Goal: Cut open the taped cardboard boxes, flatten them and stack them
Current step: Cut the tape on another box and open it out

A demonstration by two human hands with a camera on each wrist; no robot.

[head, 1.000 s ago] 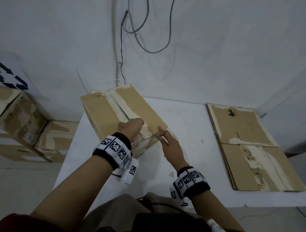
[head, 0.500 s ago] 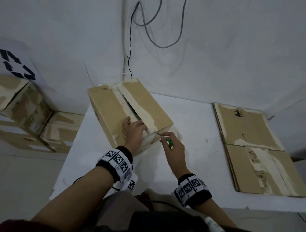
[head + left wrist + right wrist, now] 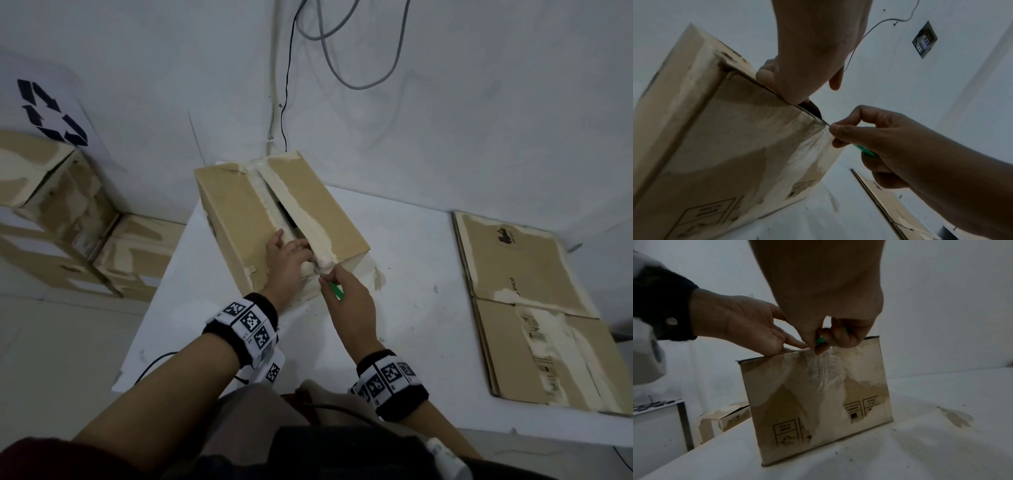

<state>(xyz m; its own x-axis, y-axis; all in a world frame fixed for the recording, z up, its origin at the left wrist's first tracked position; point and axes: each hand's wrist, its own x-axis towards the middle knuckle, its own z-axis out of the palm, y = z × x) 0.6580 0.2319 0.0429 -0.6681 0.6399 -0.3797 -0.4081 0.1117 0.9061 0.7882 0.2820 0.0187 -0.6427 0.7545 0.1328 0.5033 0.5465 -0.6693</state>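
Observation:
A taped cardboard box (image 3: pixel 239 219) stands on the white table (image 3: pixel 411 274), its top seam split open along the pale tape (image 3: pixel 301 212). My left hand (image 3: pixel 287 255) rests flat on the top flap near the front edge, fingers straight (image 3: pixel 748 331). My right hand (image 3: pixel 346 298) pinches a small green-handled cutter (image 3: pixel 337 291) (image 3: pixel 865 150), whose thin blade meets the box's top front corner (image 3: pixel 825 123). In the right wrist view the cutter's green handle (image 3: pixel 820 340) shows between the fingers above the box's front face (image 3: pixel 818 402).
Flattened cardboard boxes (image 3: pixel 534 308) lie stacked at the table's right side. More taped boxes (image 3: pixel 61 219) stand on the floor to the left. Cables (image 3: pixel 342 51) hang down the wall behind the box. Bare table lies between the box and the flat stack.
My left hand has slid from the front edge onto the top flap beside the seam. The right hand with the cutter has drawn close to the front corner. The seam now gapes open.

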